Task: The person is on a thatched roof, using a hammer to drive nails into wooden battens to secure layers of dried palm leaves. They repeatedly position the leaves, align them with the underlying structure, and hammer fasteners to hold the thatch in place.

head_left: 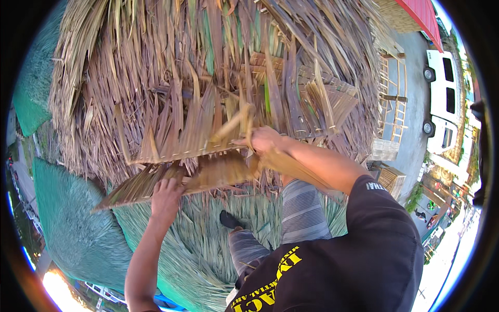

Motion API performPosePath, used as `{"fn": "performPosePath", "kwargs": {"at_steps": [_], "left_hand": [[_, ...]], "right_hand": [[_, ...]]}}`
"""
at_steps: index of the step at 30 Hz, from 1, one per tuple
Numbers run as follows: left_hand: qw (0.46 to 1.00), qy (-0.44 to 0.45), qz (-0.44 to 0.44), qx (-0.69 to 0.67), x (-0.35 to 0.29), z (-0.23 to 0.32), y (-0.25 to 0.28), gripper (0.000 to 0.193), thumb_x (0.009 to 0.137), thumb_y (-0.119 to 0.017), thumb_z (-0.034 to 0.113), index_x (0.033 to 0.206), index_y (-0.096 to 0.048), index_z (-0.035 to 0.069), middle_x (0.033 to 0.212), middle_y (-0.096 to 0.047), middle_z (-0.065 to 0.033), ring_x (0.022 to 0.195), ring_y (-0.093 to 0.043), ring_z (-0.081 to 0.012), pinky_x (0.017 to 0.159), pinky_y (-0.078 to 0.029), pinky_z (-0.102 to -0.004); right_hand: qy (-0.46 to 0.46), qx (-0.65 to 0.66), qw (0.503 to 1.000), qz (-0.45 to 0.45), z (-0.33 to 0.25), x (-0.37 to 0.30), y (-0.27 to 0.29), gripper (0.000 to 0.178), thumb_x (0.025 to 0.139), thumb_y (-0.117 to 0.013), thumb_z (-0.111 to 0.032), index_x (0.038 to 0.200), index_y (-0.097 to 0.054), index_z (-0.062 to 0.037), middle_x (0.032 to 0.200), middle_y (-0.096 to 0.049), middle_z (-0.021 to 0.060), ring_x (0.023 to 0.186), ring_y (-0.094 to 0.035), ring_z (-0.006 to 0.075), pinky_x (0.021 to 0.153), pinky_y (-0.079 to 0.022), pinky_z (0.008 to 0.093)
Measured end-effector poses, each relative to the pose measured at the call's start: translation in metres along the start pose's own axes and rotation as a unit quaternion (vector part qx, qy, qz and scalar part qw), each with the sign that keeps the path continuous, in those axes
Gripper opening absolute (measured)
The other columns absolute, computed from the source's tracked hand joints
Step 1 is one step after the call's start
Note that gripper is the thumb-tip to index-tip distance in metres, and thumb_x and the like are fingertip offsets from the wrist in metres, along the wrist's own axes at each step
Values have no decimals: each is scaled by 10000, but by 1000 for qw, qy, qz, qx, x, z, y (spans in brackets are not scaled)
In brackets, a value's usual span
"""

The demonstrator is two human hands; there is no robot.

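Note:
My left hand (166, 197) is closed on the lower edge of a panel of dried brown palm-leaf thatch (221, 171), which slants down to the left. My right hand (265, 139) is closed around dried palm-leaf strips at the panel's right end, its fingers partly hidden. One leaf strip (297, 169) hangs from it beneath my forearm, and a blurred folded strip (228, 127) sticks up beside the fingers. Just above lies another thatch panel (187, 148) with a stitched edge, its leaf ends pointing up the roof.
Brown weathered thatch (130, 93) covers the roof ahead. My foot (227, 219) rests on greenish thatch (208, 244) below. Green-netted roofs (73, 218) stand at the left. Far below on the right are a bamboo frame (392, 99) and a white van (444, 99).

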State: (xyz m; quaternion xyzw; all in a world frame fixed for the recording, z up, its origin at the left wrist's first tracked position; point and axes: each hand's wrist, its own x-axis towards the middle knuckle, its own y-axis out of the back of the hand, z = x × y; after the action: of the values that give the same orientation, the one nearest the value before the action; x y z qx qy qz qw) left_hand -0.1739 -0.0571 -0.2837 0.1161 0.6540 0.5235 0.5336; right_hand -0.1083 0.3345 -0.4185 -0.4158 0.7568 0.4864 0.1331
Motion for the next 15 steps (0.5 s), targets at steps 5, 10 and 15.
{"fn": "performPosePath", "kwargs": {"at_steps": [5, 10, 15], "left_hand": [[998, -37, -50, -3, 29, 29, 55, 364, 844, -631, 63, 1196, -650, 156, 1373, -497, -75, 1216, -526, -295, 936, -572, -379], [987, -28, 146, -67, 69, 51, 67, 461, 776, -726, 60, 1217, -601, 104, 1350, -515, -76, 1127, -559, -311, 883, -564, -412], [939, -87, 323, -80, 113, 54, 41, 619, 731, -779, 45, 1296, -531, 98, 1129, -664, -56, 1081, -569, -315, 881, -505, -427]], "right_hand": [[60, 168, 984, 17, -25, -51, 116, 460, 907, -638, -140, 1355, -643, -245, 1051, -727, 188, 1011, -682, 376, 872, -530, 485], [104, 296, 949, -5, -36, -73, 120, 483, 895, -684, -137, 1372, -629, -181, 1120, -723, 175, 1066, -669, 367, 906, -510, 468], [127, 419, 899, -16, -7, -72, 63, 579, 956, -683, -394, 1436, -565, -91, 1369, -629, 184, 1229, -613, 332, 1032, -485, 411]]}}
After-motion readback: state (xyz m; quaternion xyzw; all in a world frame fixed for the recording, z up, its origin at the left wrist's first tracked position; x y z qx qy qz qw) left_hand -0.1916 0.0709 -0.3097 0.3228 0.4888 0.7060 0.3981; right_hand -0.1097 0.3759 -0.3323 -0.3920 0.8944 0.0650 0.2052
